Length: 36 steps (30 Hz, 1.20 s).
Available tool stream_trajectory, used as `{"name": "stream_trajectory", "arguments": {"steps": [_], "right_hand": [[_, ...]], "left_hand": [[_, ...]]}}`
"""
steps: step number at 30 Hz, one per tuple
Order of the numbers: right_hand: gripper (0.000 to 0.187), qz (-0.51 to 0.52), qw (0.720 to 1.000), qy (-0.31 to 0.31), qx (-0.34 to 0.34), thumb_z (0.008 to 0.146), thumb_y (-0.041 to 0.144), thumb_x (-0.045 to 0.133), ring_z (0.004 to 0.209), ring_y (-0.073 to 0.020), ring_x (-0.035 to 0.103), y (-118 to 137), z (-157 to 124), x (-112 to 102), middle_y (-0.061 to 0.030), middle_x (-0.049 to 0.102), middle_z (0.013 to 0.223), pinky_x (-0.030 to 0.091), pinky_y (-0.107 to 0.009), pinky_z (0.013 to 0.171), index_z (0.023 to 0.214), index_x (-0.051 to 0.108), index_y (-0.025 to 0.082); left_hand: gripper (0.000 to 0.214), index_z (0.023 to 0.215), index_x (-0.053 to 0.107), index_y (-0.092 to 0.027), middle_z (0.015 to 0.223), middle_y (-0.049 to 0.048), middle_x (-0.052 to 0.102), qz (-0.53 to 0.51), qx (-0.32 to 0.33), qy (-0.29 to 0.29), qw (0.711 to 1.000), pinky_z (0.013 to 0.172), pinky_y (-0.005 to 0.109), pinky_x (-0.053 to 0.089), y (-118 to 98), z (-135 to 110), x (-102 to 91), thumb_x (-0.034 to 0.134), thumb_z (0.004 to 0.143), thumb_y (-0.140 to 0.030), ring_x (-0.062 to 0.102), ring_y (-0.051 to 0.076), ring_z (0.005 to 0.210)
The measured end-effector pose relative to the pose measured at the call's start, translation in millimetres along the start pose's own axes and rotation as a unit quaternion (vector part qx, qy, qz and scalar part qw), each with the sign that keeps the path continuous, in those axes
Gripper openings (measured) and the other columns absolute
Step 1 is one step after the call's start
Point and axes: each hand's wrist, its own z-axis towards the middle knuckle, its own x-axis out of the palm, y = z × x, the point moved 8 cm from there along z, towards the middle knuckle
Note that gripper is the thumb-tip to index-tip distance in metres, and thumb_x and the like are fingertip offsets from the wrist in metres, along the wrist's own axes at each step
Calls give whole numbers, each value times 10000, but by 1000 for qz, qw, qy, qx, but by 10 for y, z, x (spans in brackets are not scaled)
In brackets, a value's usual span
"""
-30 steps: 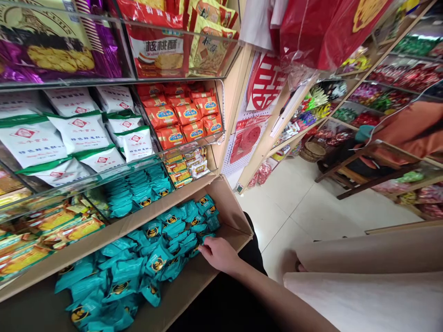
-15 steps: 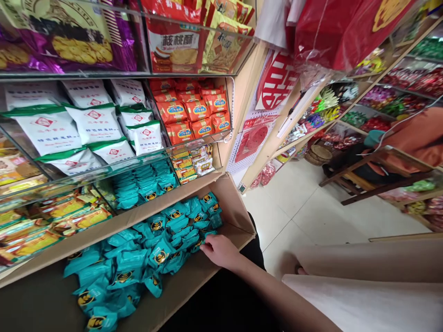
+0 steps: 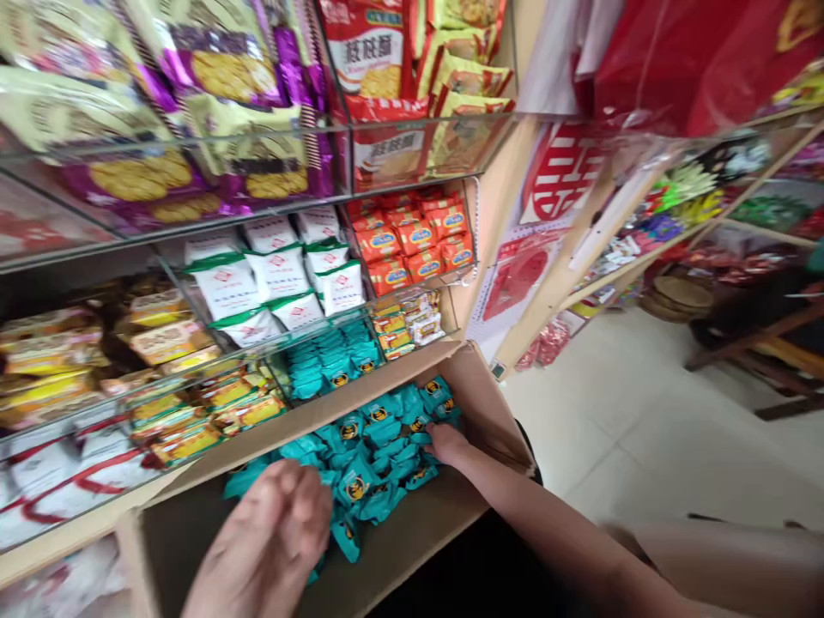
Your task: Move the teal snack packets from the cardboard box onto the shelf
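Note:
An open cardboard box sits low in front of me and holds several teal snack packets. My right hand rests on the packets at the box's right end, with its fingertips tucked among them and hidden. My left hand hovers over the packets at the box's left, back towards me and fingers stretched forward together. It is blurred by motion, and I see nothing held in it.
Glass-fronted shelves stand behind the box, with more teal packets, white-and-green bags, orange packs and yellow packs. A tiled floor aisle runs to the right, past wooden shelves and a woven basket. Red bags hang overhead.
My view has swung left and down. My left hand has come into view over the box's left side. My right hand stays on the teal packets at the right end.

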Motion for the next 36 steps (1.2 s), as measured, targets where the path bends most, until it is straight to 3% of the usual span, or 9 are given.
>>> {"name": "stream_trajectory", "arguments": {"steps": [3, 6, 10, 15, 21, 25, 29, 32, 36], "right_hand": [[259, 8, 1000, -19, -22, 770, 267, 561, 910, -217, 552, 9, -48, -27, -112, 575, 1005, 428, -365, 768, 975, 552, 110], [234, 35, 997, -59, -47, 769, 258, 517, 930, -259, 547, 72, -164, -183, -163, 581, 987, 407, -340, 760, 930, 553, 91], [213, 106, 985, -85, -102, 778, 330, 485, 824, -188, 569, 291, -471, -390, -77, 607, 889, 412, -251, 701, 871, 526, 142], [199, 355, 912, -51, -197, 758, 344, 518, 706, -139, 526, 658, -942, -579, -12, 563, 769, 414, -217, 618, 802, 515, 150], [215, 467, 846, 15, -258, 757, 367, 541, 632, -101, 447, 1024, -1407, -877, 16, 471, 696, 400, -202, 572, 798, 511, 159], [208, 459, 849, 22, -262, 745, 360, 561, 597, -94, 442, 1136, -1604, -1023, 21, 461, 676, 387, -186, 531, 812, 511, 170], [215, 452, 855, 27, -252, 757, 376, 544, 577, -89, 428, 1164, -1677, -1008, 21, 448, 674, 380, -182, 518, 822, 502, 177], [215, 435, 864, 13, -254, 758, 383, 543, 574, -86, 403, 1155, -1688, -983, 24, 435, 667, 376, -182, 524, 806, 500, 178], [221, 432, 867, 4, -248, 751, 391, 550, 577, -89, 418, 1113, -1677, -959, 20, 446, 677, 385, -184, 531, 803, 508, 181]], "left_hand": [[72, 726, 509, -175, 641, -13, 455, -24, 2, 27, 999, 380, 149, 317, -30, 100, 116, 545, 754, -231, 431, 66, 530], [62, 743, 509, -171, 651, -7, 453, -32, 2, 46, 998, 414, 166, 328, -44, 119, 160, 521, 767, -227, 441, 75, 550], [94, 737, 495, -165, 629, -5, 443, -43, -8, 63, 997, 487, 195, 354, -43, 66, 216, 469, 799, -231, 436, 76, 548], [129, 729, 489, -167, 602, -8, 425, -46, -14, 91, 995, 499, 207, 338, -17, 48, 259, 426, 822, -230, 424, 80, 538], [144, 705, 484, -163, 567, -24, 358, -64, 2, 129, 990, 495, 212, 314, -5, 80, 234, 435, 820, -235, 389, 75, 520], [242, 617, 421, -165, 498, -46, 219, -129, -30, 188, 973, 468, 224, 278, 1, 23, 351, 391, 831, -273, 286, 70, 441], [272, 582, 377, -166, 477, -51, 169, -148, -46, 206, 966, 457, 226, 254, 6, -30, 403, 359, 835, -263, 228, 72, 419], [265, 578, 371, -164, 489, -44, 198, -134, -44, 192, 971, 467, 229, 265, 24, -33, 386, 373, 824, -261, 250, 76, 436], [252, 570, 370, -152, 562, -22, 299, -121, -15, 129, 984, 485, 220, 291, 24, 18, 298, 412, 806, -228, 333, 84, 517]]}}
